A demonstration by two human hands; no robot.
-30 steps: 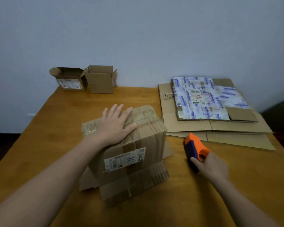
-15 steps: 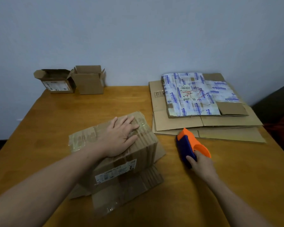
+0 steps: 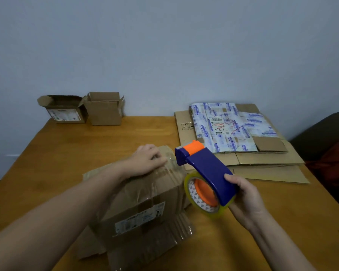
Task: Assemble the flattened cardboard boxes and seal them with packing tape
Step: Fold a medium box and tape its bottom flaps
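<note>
Two small boxes (image 3: 104, 110) stand unsealed; flattened boxes (image 3: 266, 159) wait. The left hand (image 3: 147, 161) presses the folded box (image 3: 145, 202), fingers bent; the right hand (image 3: 249, 200) has its grip wrapped round the tape dispenser (image 3: 207, 169).

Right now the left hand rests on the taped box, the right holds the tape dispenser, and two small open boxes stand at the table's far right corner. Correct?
No. The head view shows the small open boxes at the far left corner of the table. The rest holds: left hand on the taped box, right hand holding the tape dispenser.
</note>
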